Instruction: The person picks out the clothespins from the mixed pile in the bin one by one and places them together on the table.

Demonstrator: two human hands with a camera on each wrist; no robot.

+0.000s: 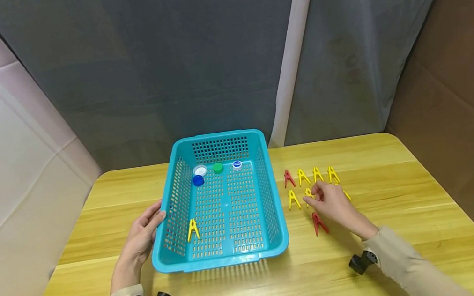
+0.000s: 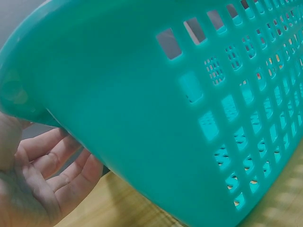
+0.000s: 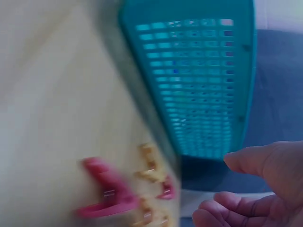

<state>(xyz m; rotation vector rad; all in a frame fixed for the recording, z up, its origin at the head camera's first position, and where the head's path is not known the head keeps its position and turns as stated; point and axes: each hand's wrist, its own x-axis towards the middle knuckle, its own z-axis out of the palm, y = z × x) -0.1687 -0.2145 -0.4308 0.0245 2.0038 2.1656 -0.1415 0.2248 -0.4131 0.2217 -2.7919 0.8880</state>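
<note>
A turquoise plastic basket stands on the table, and my left hand grips its left rim. The thumb lies at the rim and the fingers curl beneath it. Inside, a yellow clothespin lies near the front left. My right hand hovers over the clothespins right of the basket, thumb and fingers apart in the right wrist view. Its fingertips overlap a yellow clothespin in the head view. A red clothespin lies just in front of that hand, and another yellow clothespin to its left.
White, green and blue bottle caps lie toward the basket's back. Behind the right hand runs a row with a red clothespin and several yellow clothespins. A grey curtain hangs behind the wooden table.
</note>
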